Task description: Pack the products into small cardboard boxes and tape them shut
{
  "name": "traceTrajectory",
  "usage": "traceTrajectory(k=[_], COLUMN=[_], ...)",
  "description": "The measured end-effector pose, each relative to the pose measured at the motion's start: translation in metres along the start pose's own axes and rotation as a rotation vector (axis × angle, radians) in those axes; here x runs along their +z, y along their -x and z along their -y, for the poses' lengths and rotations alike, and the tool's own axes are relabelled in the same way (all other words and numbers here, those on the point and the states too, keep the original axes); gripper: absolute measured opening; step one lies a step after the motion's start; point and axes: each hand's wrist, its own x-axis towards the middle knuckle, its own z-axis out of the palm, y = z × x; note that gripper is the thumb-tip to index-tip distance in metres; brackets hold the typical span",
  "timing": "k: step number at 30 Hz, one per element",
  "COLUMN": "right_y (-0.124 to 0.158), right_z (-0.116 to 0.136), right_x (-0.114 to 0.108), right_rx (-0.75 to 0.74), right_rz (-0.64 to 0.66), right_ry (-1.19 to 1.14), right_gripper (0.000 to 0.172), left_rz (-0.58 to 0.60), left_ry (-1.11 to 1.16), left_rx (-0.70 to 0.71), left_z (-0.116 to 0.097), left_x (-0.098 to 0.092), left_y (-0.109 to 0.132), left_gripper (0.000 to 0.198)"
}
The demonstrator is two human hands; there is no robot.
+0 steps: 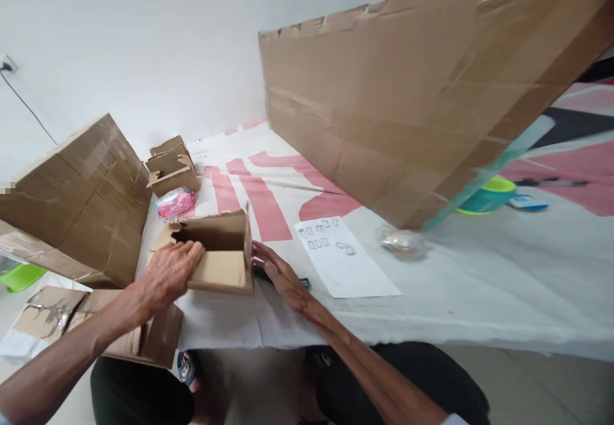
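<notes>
A small open cardboard box (218,252) lies on its side near the front edge of the cloth-covered table (480,297). My left hand (167,274) rests on the box's left flap, fingers curled over the cardboard edge. My right hand (281,274) lies flat on the table with fingers stretched out, fingertips touching the box's right side. Under the right hand a dark green-handled object (303,281) pokes out; I cannot make out what it is.
A large cardboard sheet (407,105) leans over the table's right. A big taped carton (81,201) stands at left, a small folded box (171,168) and pink packet (175,203) behind. White paper with sketches (343,258), tape roll (403,242), teal bowl (487,196), more cardboard (96,322) lower left.
</notes>
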Motion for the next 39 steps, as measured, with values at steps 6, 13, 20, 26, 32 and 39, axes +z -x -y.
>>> traceTrajectory(k=[6, 13, 20, 26, 32, 39], right_y=[0.004, 0.016, 0.018, 0.019, 0.023, 0.027], right_z=[-0.003, 0.002, -0.003, -0.008, -0.019, -0.030], right_x=[-0.001, 0.000, -0.003, -0.001, 0.001, -0.003], right_rx=[-0.105, -0.210, -0.244, -0.328, -0.496, -0.574], right_rz=[0.043, 0.167, 0.170, 0.151, 0.087, -0.009], right_ry=[0.189, 0.432, 0.496, 0.563, 0.703, 0.822], right_gripper=[0.073, 0.056, 0.054, 0.051, 0.041, 0.035], left_rz=[-0.075, -0.148, -0.214, -0.236, -0.243, -0.090], left_ry=[-0.141, -0.194, -0.179, -0.139, -0.030, 0.513], left_rx=[-0.203, -0.343, -0.375, -0.384, -0.314, -0.052], left_z=[0.060, 0.123, 0.158, 0.149, 0.141, 0.161], left_x=[0.021, 0.059, 0.064, 0.050, 0.022, 0.021], left_y=[-0.052, -0.096, -0.145, -0.151, -0.091, 0.070], left_gripper=[0.027, 0.027, 0.035, 0.040, 0.080, 0.109])
